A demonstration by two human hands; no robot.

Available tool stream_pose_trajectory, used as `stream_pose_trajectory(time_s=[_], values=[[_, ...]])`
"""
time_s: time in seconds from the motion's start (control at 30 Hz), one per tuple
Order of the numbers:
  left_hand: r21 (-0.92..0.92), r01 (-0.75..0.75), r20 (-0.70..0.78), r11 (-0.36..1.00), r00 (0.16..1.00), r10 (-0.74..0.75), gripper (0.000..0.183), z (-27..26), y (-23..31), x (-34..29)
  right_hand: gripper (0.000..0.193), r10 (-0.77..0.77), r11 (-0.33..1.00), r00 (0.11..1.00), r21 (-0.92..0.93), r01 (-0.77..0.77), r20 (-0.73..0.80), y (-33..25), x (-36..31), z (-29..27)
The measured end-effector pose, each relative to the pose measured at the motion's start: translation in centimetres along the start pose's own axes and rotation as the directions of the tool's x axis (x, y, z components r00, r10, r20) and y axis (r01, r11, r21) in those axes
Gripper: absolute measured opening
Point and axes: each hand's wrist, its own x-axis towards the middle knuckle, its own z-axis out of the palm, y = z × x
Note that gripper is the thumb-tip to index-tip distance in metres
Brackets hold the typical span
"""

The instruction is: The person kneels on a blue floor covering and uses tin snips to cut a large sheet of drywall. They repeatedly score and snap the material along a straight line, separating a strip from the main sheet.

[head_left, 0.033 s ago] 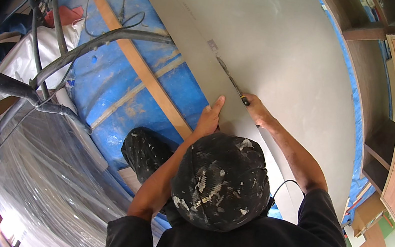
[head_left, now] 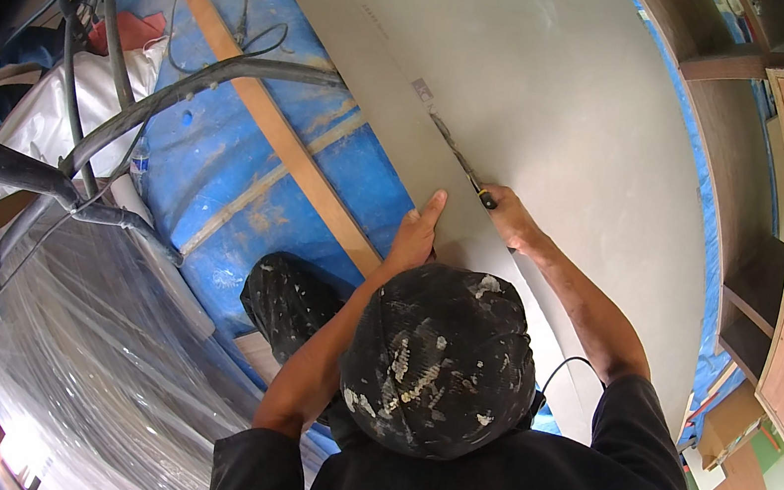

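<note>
A large grey sheet of plasterboard (head_left: 573, 100) spans the middle and far right. My right hand (head_left: 513, 224) is closed around the dark, yellow-marked handle of a saw (head_left: 461, 161), its narrow blade angled up and left along the board. From below that hand, a cut line runs toward the near right. My left hand (head_left: 417, 233) grips the board's left edge, thumb stretched along the top face; its other fingers are mostly hidden. A dark, paint-spotted cap (head_left: 441, 362) blocks the near part of the board.
Blue sheeting (head_left: 223, 161) lies at the left, with a wooden plank (head_left: 277, 134) across it. Dark bent tubes (head_left: 146, 105) and a cable cross there. Clear plastic film (head_left: 117, 347) covers something near left. Wooden shelving (head_left: 749, 165) stands at the right.
</note>
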Motion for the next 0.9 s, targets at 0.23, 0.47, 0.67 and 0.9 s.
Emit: stream_pose_trajectory(time_s=[0.23, 0.47, 0.67, 0.9], values=[[0.061, -0.015, -0.044, 0.998, 0.999, 0.018, 0.049, 0.5, 0.5, -0.6, 0.025, -0.071, 0.995, 0.997, -0.076, 0.068, -0.03, -0.8, 0.4, -0.2], [0.018, 0.117, -0.013, 0.993, 0.993, -0.117, 0.055, 0.1, 0.7, -0.5, 0.024, -0.016, 1.0, 1.0, -0.012, 0.016, -0.012, 0.3, 1.4, 0.0], [-0.029, 0.085, -0.022, 0.996, 0.996, -0.085, 0.051, 0.2, 0.4, -0.4, 0.024, -0.075, 0.995, 0.996, -0.068, 0.072, -0.041, 0.7, 1.9, 0.0], [-0.056, -0.029, 0.013, 0.998, 0.999, 0.03, 0.044, 0.5, 0.4, -0.6, 0.025, -0.042, 0.997, 0.999, -0.069, 0.041, -0.015, 0.5, 2.3, -0.4]])
